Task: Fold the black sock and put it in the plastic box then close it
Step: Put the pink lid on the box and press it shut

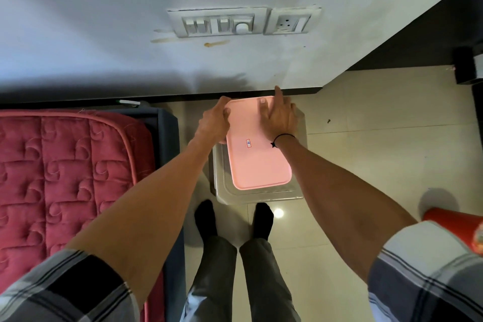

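A plastic box with a pink lid (257, 154) stands on a grey stool (261, 195) in front of me. The lid covers the box, so its inside and any black sock in it are hidden. My left hand (214, 120) grips the lid's far left corner with curled fingers. My right hand (281, 115) lies flat on the far right part of the lid, fingers spread, index finger pointing towards the wall. A small sticker (248, 143) sits near the lid's middle.
A bed with a red quilted mattress (65, 172) stands close on the left. The white wall (235, 65) with a switch panel (219, 24) and socket is right behind the stool. My feet in black socks (206, 217) stand on the tiled floor. A red object (454, 219) sits at the right.
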